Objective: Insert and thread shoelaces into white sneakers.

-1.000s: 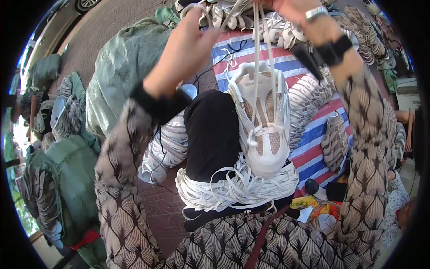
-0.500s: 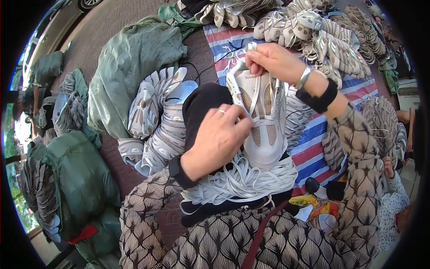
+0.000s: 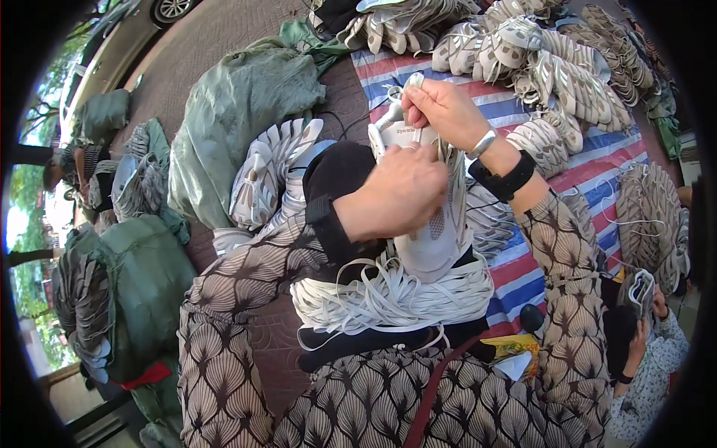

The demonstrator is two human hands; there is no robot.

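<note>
A white and beige sneaker upper [image 3: 429, 257] lies toe toward me across my lap, with tan mesh panels. My left hand [image 3: 399, 190] is closed over its middle, fingertips bent down by the lacing below the tongue; what they hold is hidden. Above the tongue, my right hand [image 3: 444, 112] pinches a white shoelace [image 3: 419, 137] that runs up from the upper. Under the toe, a thick bundle of loose white laces [image 3: 388, 299] rests over my dark-covered lap.
Nested shoe uppers [image 3: 261, 175] stand at left beside a green sack [image 3: 239, 112]; another full sack [image 3: 153, 284] is nearer. More uppers [image 3: 575, 89] are piled on a striped sheet [image 3: 515, 280]. At right, another person's hands [image 3: 638, 347] hold an upper. A car wheel [image 3: 172, 9] shows far left.
My left hand has moved up and right across the upper, toward the tongue. My right hand has shifted slightly, still pinching the lace. The other person's upper has come into view.
</note>
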